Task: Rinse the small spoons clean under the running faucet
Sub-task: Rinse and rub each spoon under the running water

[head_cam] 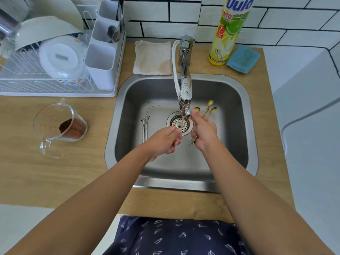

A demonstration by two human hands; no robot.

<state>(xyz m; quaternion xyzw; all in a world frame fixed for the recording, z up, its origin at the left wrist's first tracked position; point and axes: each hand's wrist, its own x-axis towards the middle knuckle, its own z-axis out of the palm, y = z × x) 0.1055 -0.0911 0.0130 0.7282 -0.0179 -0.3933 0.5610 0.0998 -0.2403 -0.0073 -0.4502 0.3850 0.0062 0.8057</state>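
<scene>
Over the steel sink (pixel 246 126), my right hand (pixel 203 132) grips a bunch of small gold spoons (pixel 209 107); their bowls fan out past my fingers, right of the faucet spout (pixel 185 92). My left hand (pixel 163 139) pinches the handle of one more gold spoon (pixel 184 124), which slants up toward the spout's nozzle above the drain (pixel 179 124). A thin stream of water falls there. Two silver spoons (pixel 145 129) lie on the sink floor at the left.
A glass measuring jug with brown powder (pixel 62 126) lies tilted on the wooden counter at the left. A dish rack with bowls and a cutlery holder (pixel 55 52) stands behind it. A folded cloth (pixel 152 57), a detergent bottle (pixel 228 32) and a blue sponge cloth (pixel 242 58) sit behind the sink.
</scene>
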